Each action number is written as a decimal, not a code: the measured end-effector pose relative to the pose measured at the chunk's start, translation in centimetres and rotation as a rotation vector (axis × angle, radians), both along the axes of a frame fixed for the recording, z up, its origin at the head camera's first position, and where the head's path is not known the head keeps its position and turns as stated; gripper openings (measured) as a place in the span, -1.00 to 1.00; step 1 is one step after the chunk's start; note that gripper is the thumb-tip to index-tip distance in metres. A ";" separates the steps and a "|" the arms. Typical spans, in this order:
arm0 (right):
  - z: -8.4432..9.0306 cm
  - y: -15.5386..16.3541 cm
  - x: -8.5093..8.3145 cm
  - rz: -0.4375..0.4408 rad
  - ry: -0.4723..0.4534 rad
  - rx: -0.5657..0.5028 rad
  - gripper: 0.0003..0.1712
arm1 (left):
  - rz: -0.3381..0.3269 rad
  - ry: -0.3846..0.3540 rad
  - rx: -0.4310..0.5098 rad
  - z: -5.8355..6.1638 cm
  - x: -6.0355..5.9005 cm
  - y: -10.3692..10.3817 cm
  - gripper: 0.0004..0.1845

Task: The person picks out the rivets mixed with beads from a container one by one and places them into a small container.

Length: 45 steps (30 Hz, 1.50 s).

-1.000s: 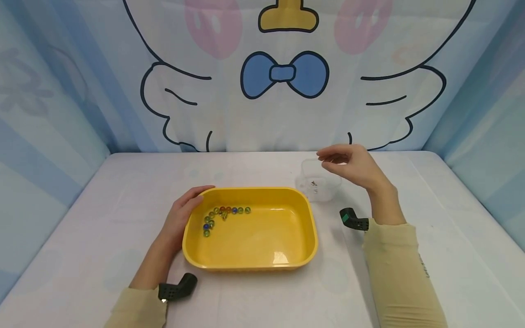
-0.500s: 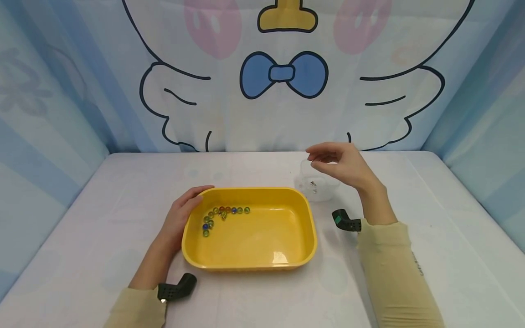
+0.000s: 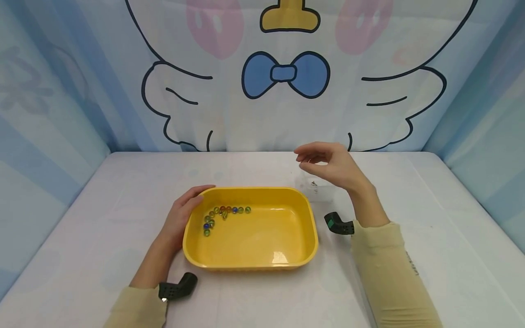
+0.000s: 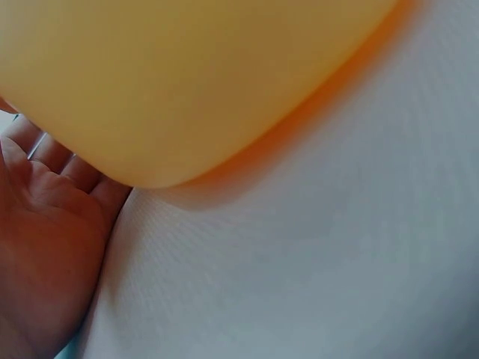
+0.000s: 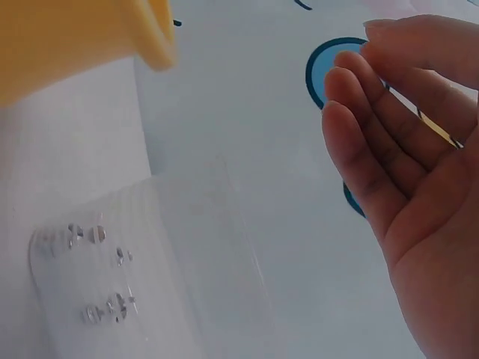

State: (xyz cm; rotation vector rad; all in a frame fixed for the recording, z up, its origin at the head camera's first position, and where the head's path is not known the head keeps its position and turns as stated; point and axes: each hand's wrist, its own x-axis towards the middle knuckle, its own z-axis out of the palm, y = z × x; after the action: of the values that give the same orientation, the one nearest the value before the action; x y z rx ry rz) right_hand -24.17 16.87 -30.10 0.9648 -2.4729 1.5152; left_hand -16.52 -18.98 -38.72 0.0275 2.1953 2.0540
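At the left end of a yellow tray [image 3: 262,246], my left hand [image 3: 180,214] holds the corner, thumb at the rim and fingers along the outside. In the left wrist view, part of the palm [image 4: 52,247] shows beside the tray's wall [image 4: 187,90]. Inside the tray, several glass marbles [image 3: 234,210] in green, blue and reddish tones lie along the back-left corner. My right hand [image 3: 328,164] hovers above a clear plastic box [image 3: 324,193], fingers loosely bent. Nothing shows in the palm [image 5: 434,239]. Small shiny pieces [image 5: 116,307] sit in the box; their kind is unclear.
The white tablecloth [image 3: 430,255] spreads under everything. Behind the table's far edge hangs a cartoon-printed curtain [image 3: 283,118], with blue fabric at both sides. The clear box stands close to the tray's back-right corner.
My right hand has drifted left, from the right side of the clear box to above it. The left hand, tray and marbles have stayed in place.
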 end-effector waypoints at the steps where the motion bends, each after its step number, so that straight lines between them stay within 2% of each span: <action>1: 0.0 -0.2 0.0 0.011 0.002 -0.008 -0.69 | 0.000 0.000 -0.002 0.0 0.0 0.0 -0.55; 7: 0.2 -1.5 0.2 0.072 0.019 -0.031 -0.69 | -0.001 -0.002 -0.010 0.0 0.0 0.0 -0.54; 16: 0.9 -3.3 1.0 0.156 0.094 -0.082 -0.71 | 0.004 -0.008 -0.002 0.0 0.0 0.1 -0.54; 21: 0.9 -4.3 1.3 0.161 0.124 -0.103 -0.76 | 0.007 -0.014 -0.007 0.1 0.0 0.2 -0.54; 28: 1.1 -5.6 1.7 0.146 0.138 -0.070 -0.79 | 0.006 -0.011 -0.001 0.1 0.0 0.1 -0.54; 35: 1.4 -6.6 2.4 0.179 0.125 -0.058 -0.77 | 0.006 0.000 0.008 -0.1 -0.1 0.1 -0.54; 45: 1.1 -8.0 2.3 0.231 0.158 -0.028 -0.77 | 0.006 0.002 0.011 -0.1 0.0 0.1 -0.54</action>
State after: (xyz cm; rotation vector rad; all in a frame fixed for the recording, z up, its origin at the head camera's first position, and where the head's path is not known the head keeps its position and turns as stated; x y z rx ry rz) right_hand -21.85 8.83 -28.98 1.3482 -2.2914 1.4640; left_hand -16.55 -18.89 -38.82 0.0237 2.1885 2.0699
